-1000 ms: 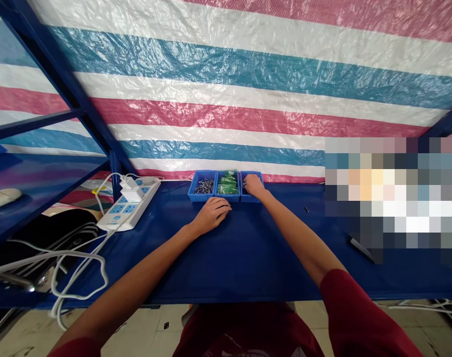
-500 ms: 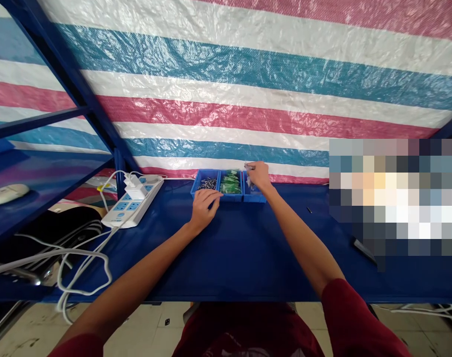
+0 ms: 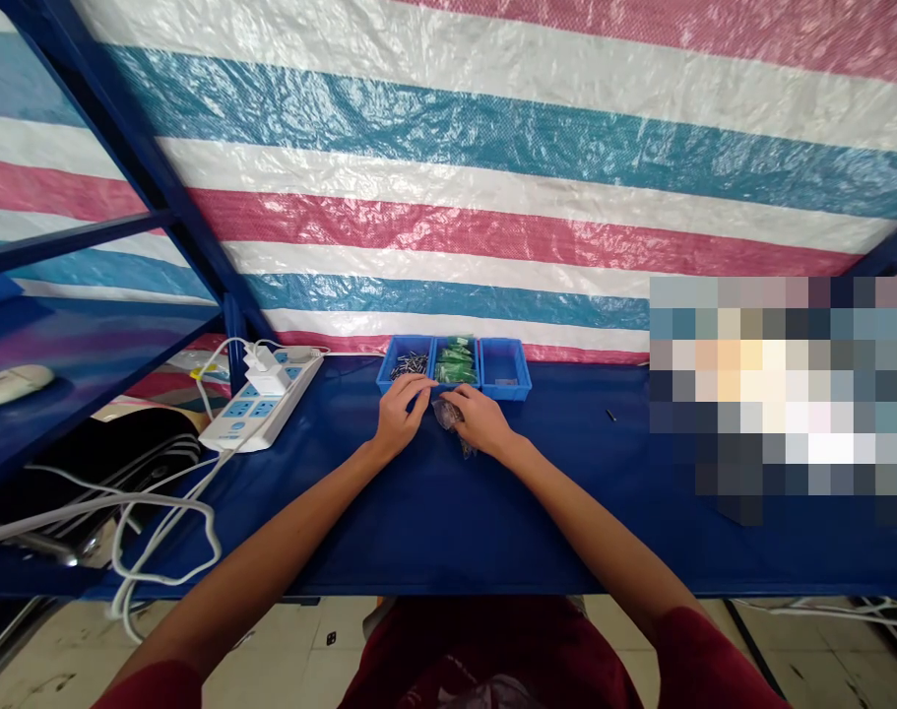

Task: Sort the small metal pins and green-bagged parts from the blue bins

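Observation:
Three blue bins stand side by side at the back of the table. The left bin (image 3: 381, 372) holds many small dark and silver metal parts (image 3: 410, 365). Green packets (image 3: 457, 362) fill the middle bin. The right bin (image 3: 523, 372) shows mostly bare walls, with something small and pale on its floor. My left hand (image 3: 399, 418) rests at the front of the left bin, fingers stretched to the right, nothing visible in them. My right hand (image 3: 483, 421), in front of the middle bin, is closed on a clear plastic bag (image 3: 446, 414) with small contents I cannot make out.
A white power strip (image 3: 260, 409) with a plugged-in adapter and loose white cables (image 3: 167, 502) lies at the left. One small dark part (image 3: 611, 416) lies on the blue table (image 3: 448, 522) to the right. A striped plastic sheet (image 3: 448, 226) hangs behind. The far right is pixelated.
My right hand has moved left and toward me from the right bin, bringing the clear plastic bag out of it. My left hand has stayed almost in place.

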